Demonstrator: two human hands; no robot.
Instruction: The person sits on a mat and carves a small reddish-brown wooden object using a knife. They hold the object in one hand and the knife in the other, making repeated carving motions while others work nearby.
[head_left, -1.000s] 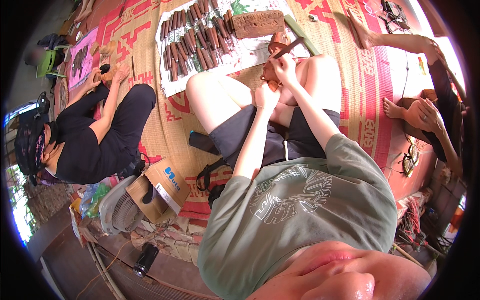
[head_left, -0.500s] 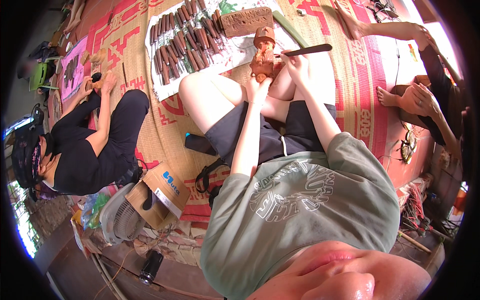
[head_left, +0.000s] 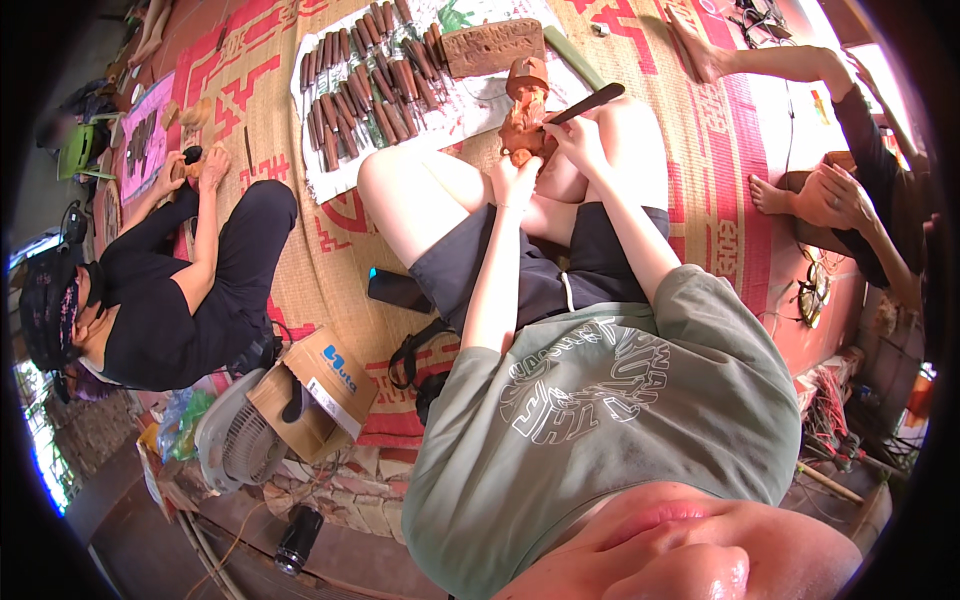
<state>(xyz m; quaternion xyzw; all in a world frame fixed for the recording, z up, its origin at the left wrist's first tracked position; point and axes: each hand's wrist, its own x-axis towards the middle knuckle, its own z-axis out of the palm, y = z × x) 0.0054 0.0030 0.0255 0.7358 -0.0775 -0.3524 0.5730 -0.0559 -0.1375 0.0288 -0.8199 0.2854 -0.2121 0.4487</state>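
Note:
Between my bent knees stands a reddish-brown wooden carving (head_left: 522, 130), with a rounded knob at its near end and a blocky piece at the far end. My left hand (head_left: 514, 183) is closed round its near end, fingers partly hidden by the carving. My right hand (head_left: 580, 142) grips a carving tool (head_left: 597, 102) with a long dark handle that points up to the right. The tool's tip meets the carving's right side, though it is too small to make out.
A white cloth (head_left: 330, 182) ahead bears several rows of wooden-handled tools (head_left: 370, 80), a carved wooden block (head_left: 493, 47) and a green bar (head_left: 575, 57). A person (head_left: 170, 290) works at left; another person's hands (head_left: 840, 195) show at right. A phone (head_left: 398, 290) lies by my left thigh.
My right hand has moved slightly left and nearer to me with the tool, whose handle now tilts more steeply. My left hand and the carving have hardly moved.

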